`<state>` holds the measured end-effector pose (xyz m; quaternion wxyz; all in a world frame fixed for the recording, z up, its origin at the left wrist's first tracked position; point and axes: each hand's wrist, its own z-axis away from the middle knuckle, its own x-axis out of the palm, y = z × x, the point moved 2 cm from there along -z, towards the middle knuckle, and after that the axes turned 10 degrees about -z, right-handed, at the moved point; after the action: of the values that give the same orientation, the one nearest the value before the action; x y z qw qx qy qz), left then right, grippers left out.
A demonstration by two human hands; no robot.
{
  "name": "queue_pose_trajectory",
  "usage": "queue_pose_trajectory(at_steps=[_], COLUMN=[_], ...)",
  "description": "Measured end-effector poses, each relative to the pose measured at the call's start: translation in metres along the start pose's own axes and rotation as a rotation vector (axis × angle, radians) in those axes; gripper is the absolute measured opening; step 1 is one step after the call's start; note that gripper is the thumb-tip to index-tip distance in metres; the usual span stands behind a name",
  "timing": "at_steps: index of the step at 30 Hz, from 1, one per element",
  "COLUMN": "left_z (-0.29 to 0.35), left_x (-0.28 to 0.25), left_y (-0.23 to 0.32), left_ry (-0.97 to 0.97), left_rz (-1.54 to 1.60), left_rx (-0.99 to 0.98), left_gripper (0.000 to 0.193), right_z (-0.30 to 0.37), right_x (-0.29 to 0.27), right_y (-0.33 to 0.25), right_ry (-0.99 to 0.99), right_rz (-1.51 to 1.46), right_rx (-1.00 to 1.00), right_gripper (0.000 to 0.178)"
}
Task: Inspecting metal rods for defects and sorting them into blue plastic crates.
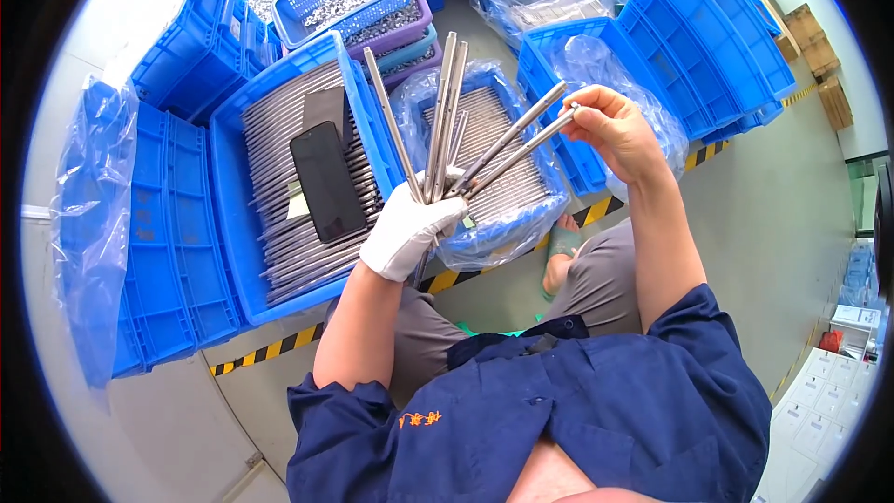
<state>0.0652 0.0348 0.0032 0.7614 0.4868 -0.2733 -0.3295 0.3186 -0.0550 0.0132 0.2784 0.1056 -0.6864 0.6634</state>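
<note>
My left hand (410, 228), in a white glove, is closed round a fanned bunch of several long metal rods (440, 126). Two of them lean to the right, and on the lower one, a metal rod (523, 151), the bare thumb and fingers of my right hand (615, 135) pinch the far end. Whether a small part sits at that tip is too small to tell. Left of the bunch stands a blue bin (228, 224) filled with rows of rods, with a black phone (328, 182) lying on them. Beneath my hands, a plastic-lined blue bin (549, 224) holds more rods.
A blue basket (279, 14) of small metal parts tops stacked baskets at the back. Blue crates (698, 47) rise at the right, near an open crate with plastic film (605, 74). More blue crates (158, 224) stand at the left. Black-and-yellow tape (279, 346) crosses the floor.
</note>
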Motion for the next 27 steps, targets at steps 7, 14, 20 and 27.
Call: queue_pose_trajectory(at_steps=[7, 14, 20, 27], left_z=[-0.003, 0.000, -0.004, -0.013], left_x=[-0.001, -0.002, 0.003, 0.007], left_y=[-0.008, -0.004, -0.008, -0.015], left_ry=[-0.065, -0.092, -0.048, 0.170], left_rz=[0.091, 0.144, 0.049, -0.006], left_rx=[0.003, -0.017, 0.044, 0.130], left_gripper=[0.035, 0.030, 0.024, 0.018], right_z=[0.002, 0.004, 0.008, 0.007], right_x=[0.009, 0.007, 0.042, 0.066], right_y=[0.006, -0.001, 0.050, 0.077], right_ry=[-0.051, -0.041, 0.032, 0.030], right_rz=[-0.173, -0.077, 0.097, 0.134], right_rx=[-0.032, 0.005, 0.156, 0.164], right_gripper=[0.024, 0.020, 0.021, 0.019])
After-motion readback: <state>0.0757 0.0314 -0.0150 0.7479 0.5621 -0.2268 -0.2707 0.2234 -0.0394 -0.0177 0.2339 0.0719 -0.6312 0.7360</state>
